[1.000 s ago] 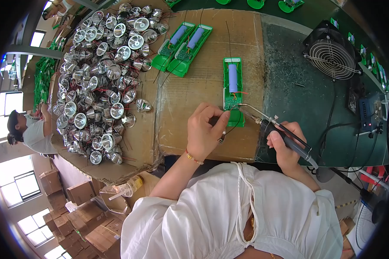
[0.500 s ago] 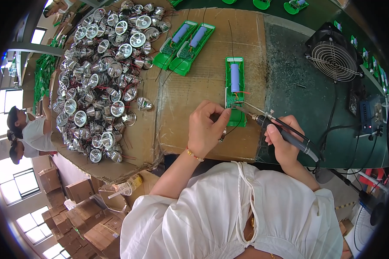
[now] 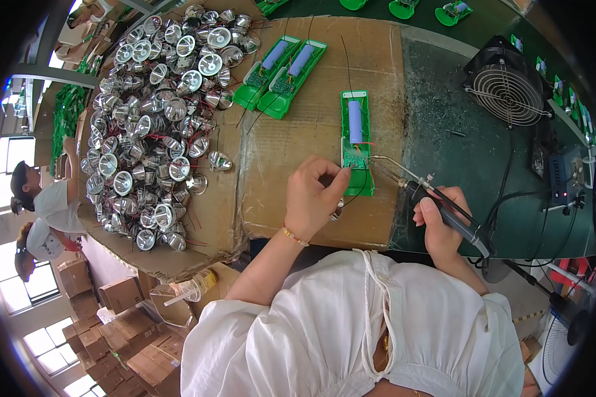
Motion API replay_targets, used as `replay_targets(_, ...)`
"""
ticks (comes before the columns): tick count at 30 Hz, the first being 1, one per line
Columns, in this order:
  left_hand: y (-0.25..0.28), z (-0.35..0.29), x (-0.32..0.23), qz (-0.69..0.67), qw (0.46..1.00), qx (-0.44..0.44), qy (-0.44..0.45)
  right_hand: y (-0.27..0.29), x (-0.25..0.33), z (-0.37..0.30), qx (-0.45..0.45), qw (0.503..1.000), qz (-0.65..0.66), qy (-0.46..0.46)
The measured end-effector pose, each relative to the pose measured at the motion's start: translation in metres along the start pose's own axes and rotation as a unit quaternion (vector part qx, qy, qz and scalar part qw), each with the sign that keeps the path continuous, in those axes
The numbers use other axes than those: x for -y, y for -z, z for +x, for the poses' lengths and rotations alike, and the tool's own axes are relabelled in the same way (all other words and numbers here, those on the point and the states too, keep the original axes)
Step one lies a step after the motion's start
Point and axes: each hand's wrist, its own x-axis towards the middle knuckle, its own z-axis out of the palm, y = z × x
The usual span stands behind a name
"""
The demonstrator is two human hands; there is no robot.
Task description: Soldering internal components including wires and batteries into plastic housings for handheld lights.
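A green plastic housing (image 3: 359, 184) lies upright before me on the cardboard, holding a purple cylindrical battery (image 3: 355, 122) and a small green circuit board (image 3: 355, 159). My left hand (image 3: 318, 192) is closed at the board's left edge, thumb and forefinger pinched together. Below its fingers peeks a shiny reflector lamp head (image 3: 338, 210), mostly hidden; a thin dark wire curves from there toward the housing. In my right hand (image 3: 440, 221) is a soldering iron (image 3: 447, 215) with a thin metal feed tube (image 3: 392, 161). Its tip points left, close to the board's right side.
A large heap of silver reflector lamp heads (image 3: 155, 119) fills the cardboard tray at left. Two similar green housings (image 3: 278, 102) lie beyond my left hand. At right stand a black fan with a wire guard (image 3: 508, 96) and a blue control box (image 3: 563, 182). Co-workers sit far left.
My right hand has drawn the soldering iron slightly right and down, its tip backing off the board. The left hand stays pinched by the housing.
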Motion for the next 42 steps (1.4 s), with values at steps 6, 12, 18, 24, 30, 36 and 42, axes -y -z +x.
replay_targets(6, 0.0, 0.003, -0.003, 0.006, 1.0, 0.005, 0.012, -0.002, 0.004, 0.003, 0.039, 0.998, -0.044, 0.02)
replay_targets(12, 0.002, 0.0, -0.003, -0.028, 0.998, 0.025, 0.057, -0.002, 0.001, 0.002, 0.041, 0.997, -0.057, 0.008)
replay_targets(18, 0.001, 0.001, -0.013, -0.033, 0.997, 0.024, 0.065, -0.003, -0.002, 0.001, 0.036, 0.997, -0.07, 0.016)
replay_targets(24, 0.003, 0.002, -0.002, 0.0, 0.999, 0.02, 0.03, -0.001, -0.001, 0.001, 0.04, 0.998, -0.004, 0.039)
replay_targets(30, 0.003, 0.003, -0.013, -0.004, 0.997, 0.03, 0.065, 0.004, -0.003, 0.001, 0.017, 0.999, 0.001, 0.035)
replay_targets(36, 0.004, 0.001, -0.004, 0.025, 0.998, 0.028, 0.044, 0.013, -0.002, 0.008, -0.001, 0.999, 0.002, 0.048)
replay_targets(42, 0.01, 0.0, -0.018, -0.034, 0.997, -0.015, 0.068, 0.04, 0.001, 0.019, -0.049, 0.997, 0.003, 0.066)
